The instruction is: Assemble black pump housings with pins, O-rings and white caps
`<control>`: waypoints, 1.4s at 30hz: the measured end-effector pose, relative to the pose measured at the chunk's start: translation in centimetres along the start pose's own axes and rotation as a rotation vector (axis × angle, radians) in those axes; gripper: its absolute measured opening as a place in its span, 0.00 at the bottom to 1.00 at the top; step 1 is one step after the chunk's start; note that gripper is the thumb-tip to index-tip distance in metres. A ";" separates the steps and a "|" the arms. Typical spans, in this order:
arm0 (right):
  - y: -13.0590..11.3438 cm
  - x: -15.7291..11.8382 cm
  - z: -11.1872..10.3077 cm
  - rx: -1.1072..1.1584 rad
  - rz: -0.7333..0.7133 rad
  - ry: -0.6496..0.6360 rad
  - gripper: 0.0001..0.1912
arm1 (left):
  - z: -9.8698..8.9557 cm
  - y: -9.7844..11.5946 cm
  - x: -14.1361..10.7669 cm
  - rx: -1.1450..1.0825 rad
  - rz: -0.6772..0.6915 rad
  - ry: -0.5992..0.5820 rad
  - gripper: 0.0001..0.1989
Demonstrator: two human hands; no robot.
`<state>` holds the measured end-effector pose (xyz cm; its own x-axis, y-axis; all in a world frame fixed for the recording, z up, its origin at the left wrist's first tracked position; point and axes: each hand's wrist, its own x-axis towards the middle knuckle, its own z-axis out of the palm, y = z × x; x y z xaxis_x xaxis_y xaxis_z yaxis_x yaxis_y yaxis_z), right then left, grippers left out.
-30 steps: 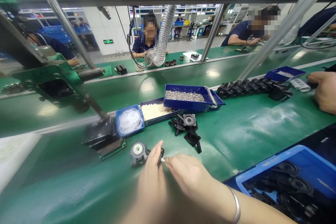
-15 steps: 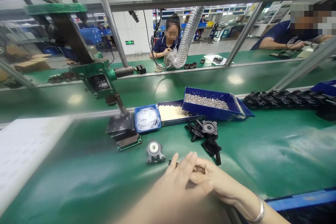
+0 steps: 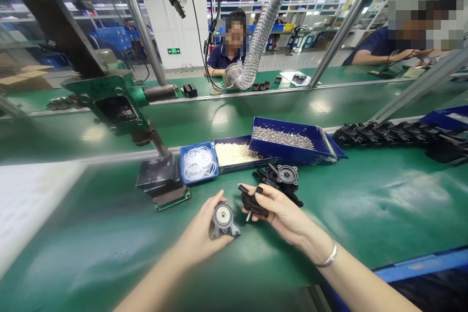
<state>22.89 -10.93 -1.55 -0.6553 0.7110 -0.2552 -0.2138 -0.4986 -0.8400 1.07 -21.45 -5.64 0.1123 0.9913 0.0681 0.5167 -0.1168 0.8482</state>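
My left hand is closed around a grey round pump housing with a white disc in its middle, thumb below and fingers behind. In my right hand, which wears a silver bracelet, is a black plastic pump cover with stubby pipes. A small pale pin sticks out below that cover. The two parts are held close to each other, apart by a small gap, over the green bench mat. Just behind my right hand lies a small pile of black pump parts.
Behind the hands stand a blue tray of white rings, a bin of cream pieces and a tilted blue bin of metal pins. A green hand press rises at left. Black parts line the right. Two co-workers sit opposite.
My hands, overlapping before, have moved apart. My left hand has taken hold of the grey housing that lay on the mat. The black cover in my right hand now shows clearly.
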 end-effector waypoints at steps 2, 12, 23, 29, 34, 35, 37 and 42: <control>-0.2 1.0 1.2 -0.020 -0.004 -0.024 0.13 | 1.4 0.1 -0.2 -0.106 -0.049 0.038 0.47; 1.9 3.5 3.9 -0.205 -0.029 0.004 0.17 | 2.3 -0.2 -0.5 -0.280 -0.226 0.051 0.53; 3.7 1.3 3.3 -0.892 -0.374 -0.014 0.10 | 2.5 -0.9 -0.7 -0.200 -0.075 0.077 0.49; 5.2 1.2 2.8 -0.906 -0.345 -0.024 0.16 | 2.3 -1.1 -0.6 -0.118 0.141 0.118 0.31; 5.2 1.3 2.6 -0.894 -0.359 -0.079 0.16 | 2.4 -1.5 -0.4 -0.138 0.173 0.110 0.31; 5.3 1.4 2.6 -0.891 -0.370 -0.080 0.16 | 2.5 -1.5 -0.3 -0.136 0.182 0.109 0.31; 5.4 1.5 2.5 -0.888 -0.386 -0.081 0.16 | 2.5 -1.6 -0.3 -0.128 0.182 0.110 0.32; 6.0 1.7 2.6 -0.900 -0.406 -0.060 0.17 | 2.5 -1.4 -0.3 -0.107 0.144 0.119 0.32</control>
<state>18.64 -14.03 -5.81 -0.6953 0.7057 0.1364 0.1839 0.3581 -0.9154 2.38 -21.78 -8.16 0.0741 0.9657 0.2487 0.4085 -0.2569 0.8758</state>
